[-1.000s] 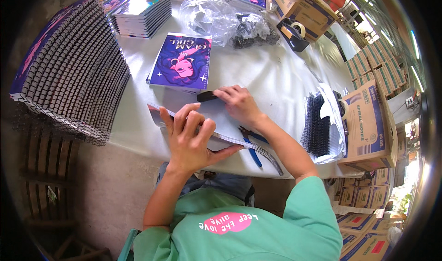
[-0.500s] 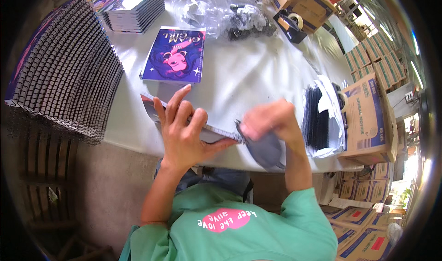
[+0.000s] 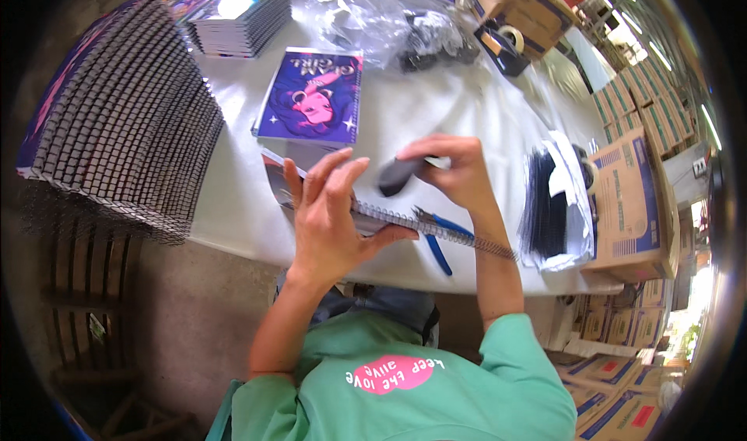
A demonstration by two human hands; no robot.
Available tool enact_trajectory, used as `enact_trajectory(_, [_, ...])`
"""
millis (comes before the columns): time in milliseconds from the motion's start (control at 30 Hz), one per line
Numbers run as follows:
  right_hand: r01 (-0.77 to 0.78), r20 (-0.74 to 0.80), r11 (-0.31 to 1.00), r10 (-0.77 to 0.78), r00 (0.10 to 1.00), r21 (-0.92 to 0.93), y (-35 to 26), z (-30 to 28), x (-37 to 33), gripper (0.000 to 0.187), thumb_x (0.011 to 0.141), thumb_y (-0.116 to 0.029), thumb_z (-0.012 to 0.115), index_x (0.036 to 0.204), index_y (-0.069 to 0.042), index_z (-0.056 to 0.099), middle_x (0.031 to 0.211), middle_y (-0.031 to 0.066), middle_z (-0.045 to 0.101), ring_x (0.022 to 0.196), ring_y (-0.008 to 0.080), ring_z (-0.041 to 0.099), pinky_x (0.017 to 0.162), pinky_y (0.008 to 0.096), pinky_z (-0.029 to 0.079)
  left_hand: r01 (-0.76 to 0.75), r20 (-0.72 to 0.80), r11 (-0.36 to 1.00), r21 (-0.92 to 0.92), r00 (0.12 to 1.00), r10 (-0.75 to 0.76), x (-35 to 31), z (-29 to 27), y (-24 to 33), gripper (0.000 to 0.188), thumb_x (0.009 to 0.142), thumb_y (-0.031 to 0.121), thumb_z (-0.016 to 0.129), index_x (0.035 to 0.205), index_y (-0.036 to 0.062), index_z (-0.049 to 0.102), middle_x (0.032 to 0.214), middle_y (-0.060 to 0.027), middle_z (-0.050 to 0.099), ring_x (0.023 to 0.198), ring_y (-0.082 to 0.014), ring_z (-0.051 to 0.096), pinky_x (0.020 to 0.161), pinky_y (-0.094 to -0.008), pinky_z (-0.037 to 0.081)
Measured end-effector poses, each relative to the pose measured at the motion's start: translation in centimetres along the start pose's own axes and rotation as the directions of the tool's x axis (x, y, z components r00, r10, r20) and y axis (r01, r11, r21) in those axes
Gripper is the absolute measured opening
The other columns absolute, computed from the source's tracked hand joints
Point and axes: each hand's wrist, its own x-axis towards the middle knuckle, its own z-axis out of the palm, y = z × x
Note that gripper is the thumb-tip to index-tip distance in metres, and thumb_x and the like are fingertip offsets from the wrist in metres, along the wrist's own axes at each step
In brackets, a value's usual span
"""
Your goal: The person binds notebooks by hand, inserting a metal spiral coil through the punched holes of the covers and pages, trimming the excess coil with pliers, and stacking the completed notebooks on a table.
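My left hand (image 3: 323, 215) grips a notebook (image 3: 282, 180) at the table's near edge, its fingers over the top and its thumb along the bound side. A dark wire coil (image 3: 389, 217) runs through that side, and its loose end reaches right past the notebook to my right forearm. Above the coil, my right hand (image 3: 451, 168) is closed on a smooth dark oval object (image 3: 398, 176), blurred, whose kind I cannot make out. Blue-handled cutting pliers (image 3: 437, 253) lie on the table, partly behind the coil.
A purple-covered notebook (image 3: 311, 102) lies farther back. Tall stacks of coil-bound notebooks (image 3: 132, 122) stand at left, more notebooks (image 3: 241, 24) behind. At right are a bundle of black coils (image 3: 545, 203) and a carton (image 3: 626, 207). Clear plastic (image 3: 358, 21) and a tape dispenser (image 3: 504, 48) lie at the back.
My right hand has moved up and left, away from the notebook's right end, with the dark object. The pliers and the coil's loose end now show. My left hand keeps its hold.
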Motion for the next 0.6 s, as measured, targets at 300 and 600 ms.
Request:
enact_trajectory(300, [0.127,0.053,0.775,-0.203,0.978,0.619,0.3,2.7,1.3,0.029,0.066,0.011,0.059,0.093,0.003,0.069,0.089,0.0136,0.07,0.08,0.0173,0.066,0.075,0.0262,0.051,0.105,-0.005,0.977,0.186,0.994,-0.106,2.4,-4.0,-3.1,0.066,0.038,0.054,0.084,0.071,0.0066,0.053,0.081,-0.0073,0.043,0.087,-0.0276,0.045,0.08,-0.0418,0.039])
enact_trajectory(600, [-0.059,0.165,0.985,0.086,0.983,-0.16,0.1,2.4,3.6,0.029,0.066,0.01,0.063,0.091,-0.004,0.071,0.091,0.011,0.07,0.083,0.0175,0.067,0.076,0.0259,0.052,0.057,-0.107,0.986,-0.158,0.991,-0.074,2.0,-2.2,-3.1,0.071,0.033,0.044,0.09,0.076,0.0048,0.048,0.097,-0.0122,0.036,0.09,-0.0255,0.045,0.063,-0.0341,0.045])
